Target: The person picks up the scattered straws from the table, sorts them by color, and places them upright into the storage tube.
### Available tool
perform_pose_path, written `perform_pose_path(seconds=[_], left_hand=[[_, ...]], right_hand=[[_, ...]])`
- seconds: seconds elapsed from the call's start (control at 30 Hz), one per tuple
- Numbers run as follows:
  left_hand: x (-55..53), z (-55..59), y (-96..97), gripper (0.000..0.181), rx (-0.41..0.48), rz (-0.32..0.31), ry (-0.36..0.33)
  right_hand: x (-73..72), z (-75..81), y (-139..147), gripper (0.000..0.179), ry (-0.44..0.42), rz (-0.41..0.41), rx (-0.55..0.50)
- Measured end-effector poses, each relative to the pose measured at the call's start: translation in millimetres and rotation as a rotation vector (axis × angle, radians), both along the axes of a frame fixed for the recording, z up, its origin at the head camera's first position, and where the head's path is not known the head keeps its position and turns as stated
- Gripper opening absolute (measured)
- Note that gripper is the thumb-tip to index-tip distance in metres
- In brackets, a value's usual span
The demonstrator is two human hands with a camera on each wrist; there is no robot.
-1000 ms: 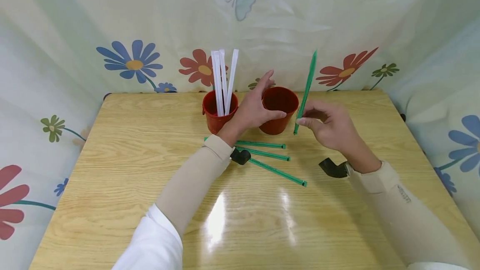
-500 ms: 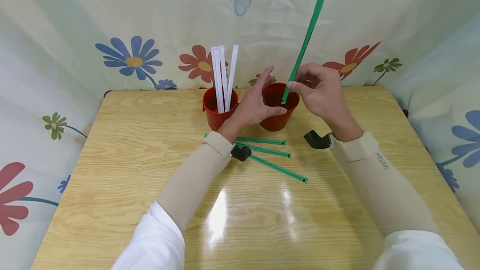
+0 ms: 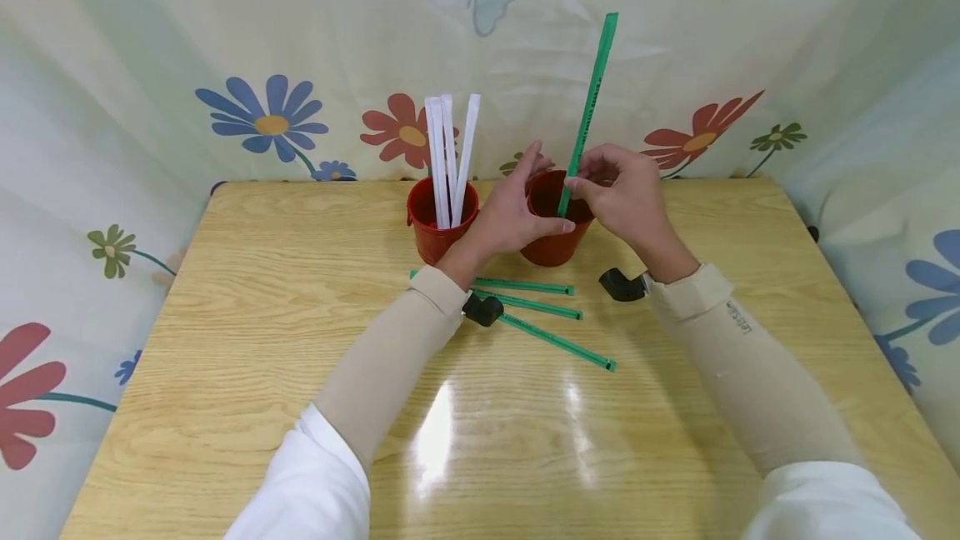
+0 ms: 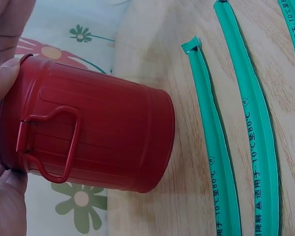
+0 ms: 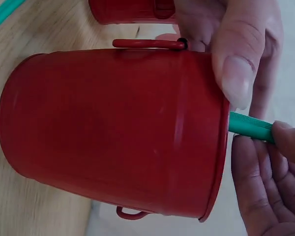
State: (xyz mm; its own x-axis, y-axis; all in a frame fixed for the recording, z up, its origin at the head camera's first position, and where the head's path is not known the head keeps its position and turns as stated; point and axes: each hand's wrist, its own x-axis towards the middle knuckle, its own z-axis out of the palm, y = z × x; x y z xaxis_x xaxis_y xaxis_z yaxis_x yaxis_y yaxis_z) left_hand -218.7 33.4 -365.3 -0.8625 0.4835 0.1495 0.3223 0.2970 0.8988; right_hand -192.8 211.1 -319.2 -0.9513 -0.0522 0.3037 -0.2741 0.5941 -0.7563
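Right fingers [image 3: 587,189] pinch slim, flat-ended green packet [image 3: 591,107]; left fingers [image 3: 553,227] clasp glossy, tapered red bucket [image 3: 553,252].

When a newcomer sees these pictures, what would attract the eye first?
Probably the tall green-wrapped straw, which the right hand pinches, its lower end inside the right red bucket. After it, perhaps the white-wrapped straws standing in the left red bucket, then three green-wrapped straws lying on the table in front.

A small booth-like work spot, with flower-printed cloth [image 3: 300,7] around a wood-grain table [image 3: 262,315].
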Motion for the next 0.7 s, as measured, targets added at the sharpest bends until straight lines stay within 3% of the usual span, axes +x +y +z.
perform_pose_path(seconds=[0.17, 0.3, 0.47, 0.57, 0.7], left_hand=[[0.3, 0.7, -2.5, 0.111, -0.006, 0.014, -0.009], [0.4, 2.3, -2.0, 0.11, -0.015, 0.018, -0.003], [1.0, 3.6, 0.3, 0.109, -0.031, 0.003, -0.007], [2.2, 3.3, 0.4, 0.109, -0.043, 0.017, -0.02], [3.6, 5.2, 1.7, 0.107, -0.059, 0.015, -0.02]], right_hand=[[1.2, -2.3, 0.7, 0.021, 0.012, -0.054, 0.091], [20.9, -5.3, 0.5, 0.018, 0.107, -0.072, 0.071], [67.8, -26.7, -4.8, 0.007, 0.218, 0.113, 0.03], [90.1, -47.7, -8.4, 0.009, 0.173, 0.242, 0.113], [106.5, -69.4, -7.8, 0.007, 0.044, 0.329, 0.278]])
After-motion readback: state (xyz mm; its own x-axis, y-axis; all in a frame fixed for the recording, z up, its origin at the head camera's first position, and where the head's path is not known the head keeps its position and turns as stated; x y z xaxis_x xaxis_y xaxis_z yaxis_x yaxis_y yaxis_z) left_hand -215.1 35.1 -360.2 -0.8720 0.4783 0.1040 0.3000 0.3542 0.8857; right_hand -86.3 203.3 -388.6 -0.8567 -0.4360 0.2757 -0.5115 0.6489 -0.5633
